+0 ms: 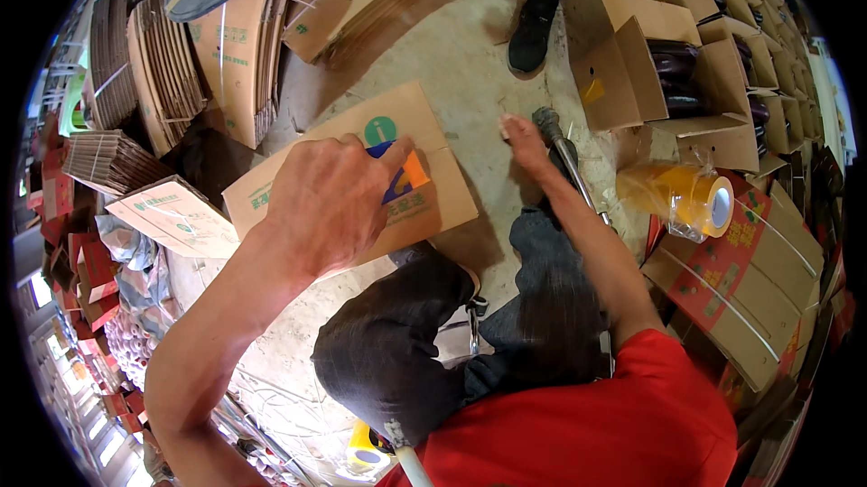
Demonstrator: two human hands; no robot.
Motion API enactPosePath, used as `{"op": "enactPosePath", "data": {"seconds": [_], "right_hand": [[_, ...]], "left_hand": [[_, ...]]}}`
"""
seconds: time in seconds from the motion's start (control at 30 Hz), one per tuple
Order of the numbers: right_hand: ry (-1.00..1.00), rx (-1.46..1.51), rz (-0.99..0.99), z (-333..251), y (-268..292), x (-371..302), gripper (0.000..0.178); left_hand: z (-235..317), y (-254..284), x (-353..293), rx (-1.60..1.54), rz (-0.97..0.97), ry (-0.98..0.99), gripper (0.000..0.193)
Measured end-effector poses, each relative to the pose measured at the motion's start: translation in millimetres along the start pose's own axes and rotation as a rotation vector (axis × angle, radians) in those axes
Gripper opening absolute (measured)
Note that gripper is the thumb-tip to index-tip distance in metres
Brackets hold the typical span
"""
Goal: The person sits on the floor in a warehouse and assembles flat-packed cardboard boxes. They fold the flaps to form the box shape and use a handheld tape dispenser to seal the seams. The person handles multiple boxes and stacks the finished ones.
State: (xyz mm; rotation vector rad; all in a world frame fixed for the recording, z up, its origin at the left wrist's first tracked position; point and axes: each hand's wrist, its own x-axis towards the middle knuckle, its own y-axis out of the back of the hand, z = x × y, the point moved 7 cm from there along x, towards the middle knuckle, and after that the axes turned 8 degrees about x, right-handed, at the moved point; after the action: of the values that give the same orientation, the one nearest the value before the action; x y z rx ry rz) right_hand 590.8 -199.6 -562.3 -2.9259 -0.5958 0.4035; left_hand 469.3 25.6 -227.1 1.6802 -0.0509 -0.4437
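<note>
A brown cardboard carton [449, 207] with green print lies tilted in front of my knees. Over it is my left hand [339, 194], fingers bent around a blue and orange object [416, 171] at the carton's face; the hand hides much of it, so its kind is unclear. Apart from the carton, my right hand [526, 142] hangs to the right with curled fingers. Whether anything small is inside them does not show. Beside that hand, a metal bar with a dark knobbed end [547, 117] slants down toward my leg.
Bundled flat cartons [237, 49] stand at the far left. An open carton [623, 72] with dark, glossy contents is at the far right, before rows of similar ones. Wrapped yellow tape rolls [673, 196] rest on strapped cartons [722, 284]. Another person's shoe [528, 38] is ahead.
</note>
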Motion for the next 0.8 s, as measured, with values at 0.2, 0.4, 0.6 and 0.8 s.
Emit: {"op": "enactPosePath", "data": {"seconds": [0.2,0.4,0.6,0.8], "right_hand": [[0.044,-0.006,-0.044,58.2,-68.8,-7.2,0.036],[-0.002,-0.128,-0.083,59.1,-97.4,-20.7,0.04],[0.027,-0.116,-0.132,70.0,-98.9,-13.0,0.041],[-0.028,-0.537,0.075,81.5,-66.4,6.3,0.034]], "left_hand": [[5.9,-0.1,11.4,0.033,-0.082,-0.019,0.035],[7.0,0.4,14.5,0.081,-0.098,-0.041,0.046],[7.3,-2.3,18.2,0.06,-0.19,-0.028,0.06],[6.7,6.8,21.8,0.059,-0.192,-0.042,0.062]]}}
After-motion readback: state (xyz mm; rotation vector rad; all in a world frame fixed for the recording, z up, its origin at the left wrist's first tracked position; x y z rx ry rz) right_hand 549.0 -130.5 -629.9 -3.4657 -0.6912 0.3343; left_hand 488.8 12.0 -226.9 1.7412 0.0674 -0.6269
